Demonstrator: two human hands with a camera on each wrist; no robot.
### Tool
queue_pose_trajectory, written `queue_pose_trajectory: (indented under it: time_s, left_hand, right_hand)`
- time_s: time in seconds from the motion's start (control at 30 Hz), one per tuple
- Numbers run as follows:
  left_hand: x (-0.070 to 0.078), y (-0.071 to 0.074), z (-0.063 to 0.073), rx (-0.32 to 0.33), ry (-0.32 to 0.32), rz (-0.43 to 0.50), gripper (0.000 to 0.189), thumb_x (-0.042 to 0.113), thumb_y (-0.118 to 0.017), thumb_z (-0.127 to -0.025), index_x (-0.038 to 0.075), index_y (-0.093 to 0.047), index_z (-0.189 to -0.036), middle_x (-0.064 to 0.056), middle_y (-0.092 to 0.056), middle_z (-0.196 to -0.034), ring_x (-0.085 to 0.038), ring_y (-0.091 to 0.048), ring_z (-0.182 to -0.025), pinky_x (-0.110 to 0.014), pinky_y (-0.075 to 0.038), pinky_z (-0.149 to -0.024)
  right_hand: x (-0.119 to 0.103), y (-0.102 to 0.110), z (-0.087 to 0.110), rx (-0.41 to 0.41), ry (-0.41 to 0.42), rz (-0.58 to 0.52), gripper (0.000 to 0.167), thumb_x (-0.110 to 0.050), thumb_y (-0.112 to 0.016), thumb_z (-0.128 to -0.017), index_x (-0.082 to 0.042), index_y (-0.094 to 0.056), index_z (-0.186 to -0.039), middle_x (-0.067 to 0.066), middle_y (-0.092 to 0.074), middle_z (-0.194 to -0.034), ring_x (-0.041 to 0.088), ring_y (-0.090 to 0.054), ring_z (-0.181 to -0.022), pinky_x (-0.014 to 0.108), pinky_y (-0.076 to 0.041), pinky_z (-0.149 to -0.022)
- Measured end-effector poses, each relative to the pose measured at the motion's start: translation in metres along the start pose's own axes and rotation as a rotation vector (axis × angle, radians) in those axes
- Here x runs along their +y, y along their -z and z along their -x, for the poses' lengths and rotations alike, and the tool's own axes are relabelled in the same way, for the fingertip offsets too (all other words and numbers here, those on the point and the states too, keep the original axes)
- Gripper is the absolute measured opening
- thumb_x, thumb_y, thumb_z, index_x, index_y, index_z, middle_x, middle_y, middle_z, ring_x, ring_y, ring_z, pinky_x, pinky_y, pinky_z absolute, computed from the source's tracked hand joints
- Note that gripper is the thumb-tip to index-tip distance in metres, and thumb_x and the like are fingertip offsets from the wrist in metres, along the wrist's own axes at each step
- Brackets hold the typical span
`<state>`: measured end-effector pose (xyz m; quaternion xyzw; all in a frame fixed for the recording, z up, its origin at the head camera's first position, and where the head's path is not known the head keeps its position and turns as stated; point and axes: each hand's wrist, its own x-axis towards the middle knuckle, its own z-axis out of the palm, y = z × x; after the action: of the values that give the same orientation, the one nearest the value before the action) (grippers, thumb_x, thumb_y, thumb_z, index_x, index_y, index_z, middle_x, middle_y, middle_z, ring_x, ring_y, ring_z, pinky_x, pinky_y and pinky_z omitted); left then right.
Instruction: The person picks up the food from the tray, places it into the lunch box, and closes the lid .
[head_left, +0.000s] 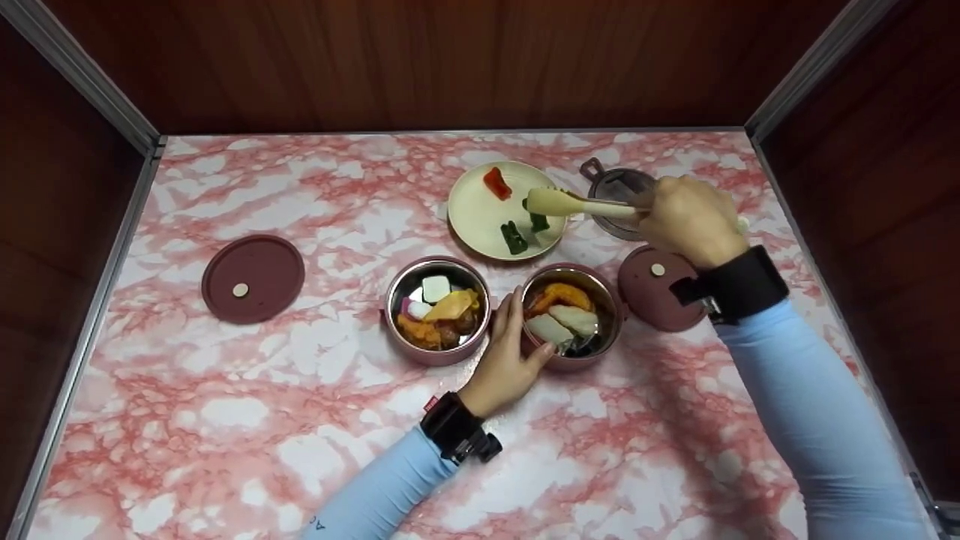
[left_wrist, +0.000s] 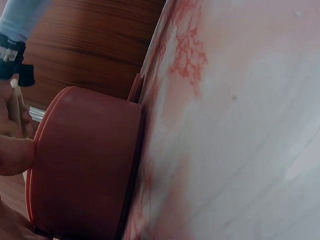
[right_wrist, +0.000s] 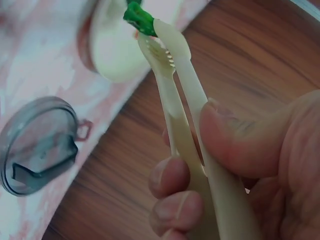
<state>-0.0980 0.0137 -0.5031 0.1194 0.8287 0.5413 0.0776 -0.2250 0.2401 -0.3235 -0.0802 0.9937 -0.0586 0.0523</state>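
My right hand (head_left: 690,217) grips cream serving tongs (head_left: 555,202) over the cream plate (head_left: 472,225). In the right wrist view, the tips of the tongs (right_wrist: 195,95) pinch a green pepper piece (right_wrist: 140,19). On the plate lie a red pepper piece (head_left: 496,183) and another green pepper piece (head_left: 514,237). My left hand (head_left: 504,371) holds the near left side of the right round food pot (head_left: 574,362), thumb at its rim; its dark red wall (left_wrist: 87,160) fills much of the left wrist view. Inside are pale slices (head_left: 574,319) and orange pieces (head_left: 566,294).
A second food pot (head_left: 435,356) with mixed food stands left of my left hand. One dark red lid (head_left: 259,270) lies far left; another lid (head_left: 660,300) lies under my right wrist. A clear lid (head_left: 619,184) is behind my right hand. Wooden walls (head_left: 450,67) enclose the marbled table.
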Motion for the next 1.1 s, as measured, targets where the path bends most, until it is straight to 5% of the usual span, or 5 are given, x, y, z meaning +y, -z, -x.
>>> queue_pose_trajectory:
  time_s: [0.17, 0.7, 0.87, 1.1]
  left_hand:
    - [0.0, 0.0, 0.0, 0.0, -0.004, 0.0, 0.095, 0.032, -0.064, -0.096, 0.013, 0.003, -0.16, -0.025, -0.002, -0.162, -0.047, -0.02, -0.143, -0.056, -0.03, -0.111]
    - [-0.002, -0.001, -0.001, 0.007, -0.01, -0.009, 0.095, 0.032, -0.064, -0.096, 0.009, 0.002, -0.159, -0.026, -0.002, -0.162, -0.048, -0.018, -0.143, -0.056, -0.032, -0.11]
    - [-0.001, -0.003, -0.001, 0.004, 0.003, 0.006, 0.094, 0.03, -0.064, -0.096, 0.011, 0.003, -0.16, -0.025, -0.001, -0.162, -0.048, -0.023, -0.141, -0.056, -0.034, -0.109]
    - [-0.002, -0.001, -0.001, 0.003, 0.007, -0.003, 0.095, 0.033, -0.064, -0.096, 0.012, 0.004, -0.16, -0.024, -0.001, -0.162, -0.047, -0.023, -0.141, -0.055, -0.034, -0.109]
  right_hand:
    - [0.013, 0.015, 0.028, 0.054, 0.034, -0.068, 0.034, -0.028, -0.067, -0.091, -0.02, -0.072, -0.124, 0.023, -0.07, -0.106, 0.041, -0.062, -0.081, 0.052, -0.043, -0.054]
    - [0.041, -0.004, 0.107, 0.181, 0.13, -0.013, 0.03, -0.014, -0.071, -0.085, -0.027, -0.078, -0.112, 0.011, -0.071, -0.08, 0.035, -0.061, -0.063, 0.051, -0.035, -0.038]
    - [0.037, -0.016, 0.115, 0.158, 0.137, 0.039, 0.035, -0.008, -0.07, -0.08, -0.025, -0.079, -0.11, 0.009, -0.067, -0.07, 0.029, -0.055, -0.053, 0.045, -0.032, -0.036]
    - [0.035, -0.02, 0.122, 0.074, 0.155, 0.062, 0.032, -0.015, -0.072, -0.084, -0.027, -0.078, -0.113, 0.012, -0.07, -0.076, 0.029, -0.061, -0.061, 0.045, -0.034, -0.038]
